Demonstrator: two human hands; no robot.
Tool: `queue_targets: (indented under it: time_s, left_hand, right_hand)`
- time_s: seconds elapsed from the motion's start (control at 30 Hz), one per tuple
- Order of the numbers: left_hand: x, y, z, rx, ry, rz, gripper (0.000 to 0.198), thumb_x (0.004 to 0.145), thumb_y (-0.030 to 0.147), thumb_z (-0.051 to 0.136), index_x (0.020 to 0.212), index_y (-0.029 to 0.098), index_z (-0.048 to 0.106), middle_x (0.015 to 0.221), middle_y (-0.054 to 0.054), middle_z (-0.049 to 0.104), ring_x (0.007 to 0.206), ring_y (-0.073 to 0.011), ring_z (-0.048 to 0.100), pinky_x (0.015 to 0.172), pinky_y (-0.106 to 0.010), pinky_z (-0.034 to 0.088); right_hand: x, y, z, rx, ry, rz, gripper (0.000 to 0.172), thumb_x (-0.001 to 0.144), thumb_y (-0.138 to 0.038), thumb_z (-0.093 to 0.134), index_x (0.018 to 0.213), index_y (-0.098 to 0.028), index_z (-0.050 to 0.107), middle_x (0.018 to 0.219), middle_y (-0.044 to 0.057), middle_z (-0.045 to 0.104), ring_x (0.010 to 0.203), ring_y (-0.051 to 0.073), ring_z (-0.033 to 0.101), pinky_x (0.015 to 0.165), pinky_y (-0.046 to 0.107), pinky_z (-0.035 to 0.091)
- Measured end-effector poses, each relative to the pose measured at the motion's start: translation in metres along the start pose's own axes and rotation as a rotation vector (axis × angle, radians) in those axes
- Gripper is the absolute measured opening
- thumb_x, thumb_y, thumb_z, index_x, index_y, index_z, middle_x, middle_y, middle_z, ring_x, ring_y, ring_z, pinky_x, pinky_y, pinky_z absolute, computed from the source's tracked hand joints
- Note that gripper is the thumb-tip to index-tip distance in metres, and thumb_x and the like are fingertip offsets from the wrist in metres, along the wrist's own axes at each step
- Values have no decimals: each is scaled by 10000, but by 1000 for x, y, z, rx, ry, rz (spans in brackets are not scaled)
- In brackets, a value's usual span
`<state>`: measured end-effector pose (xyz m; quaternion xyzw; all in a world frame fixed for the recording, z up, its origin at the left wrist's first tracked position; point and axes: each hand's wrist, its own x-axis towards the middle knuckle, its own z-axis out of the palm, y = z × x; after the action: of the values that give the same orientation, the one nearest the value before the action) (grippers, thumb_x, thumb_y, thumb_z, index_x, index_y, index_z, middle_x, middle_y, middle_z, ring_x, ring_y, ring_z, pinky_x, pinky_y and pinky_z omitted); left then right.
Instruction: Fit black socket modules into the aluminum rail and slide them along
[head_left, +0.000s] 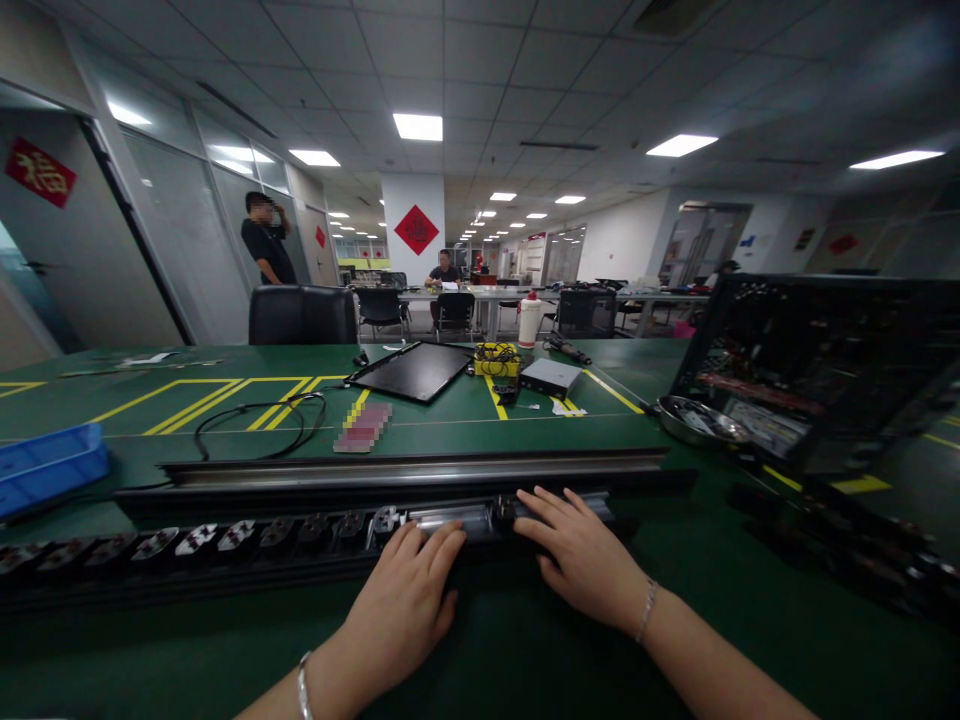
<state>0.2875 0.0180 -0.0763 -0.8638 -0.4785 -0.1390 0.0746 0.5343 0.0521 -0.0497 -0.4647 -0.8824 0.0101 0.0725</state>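
Both hands lie flat on a long black socket rail (pixel 225 540).

Socket modules (pixel 274 537) line the rail from the left as far as the left hand (pixel 401 610). A bare aluminium channel (pixel 450 520) shows between the hands, and a lone black module (pixel 504 512) sits at the right hand (pixel 581 555). Both hands are open, fingers spread, gripping nothing, with the rail directly under their fingertips. It lies crosswise on the green bench mat (pixel 480 650), just in front of a plain aluminium extrusion (pixel 412 468).
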Motion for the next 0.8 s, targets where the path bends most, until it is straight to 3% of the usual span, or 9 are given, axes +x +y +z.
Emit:
queue_targets:
  time_s: [0.8]
  left_hand:
    - [0, 0, 0, -9, -4, -2, 589, 746, 168, 528, 1306, 227, 358, 1350, -22, 469, 1137, -240, 453, 1046, -439, 279]
  right_hand:
    - [2, 4, 1, 21, 21, -8, 468, 727, -139, 446, 1155, -308, 530, 1425, 14, 390, 1316, 234, 312, 1069, 522, 178]
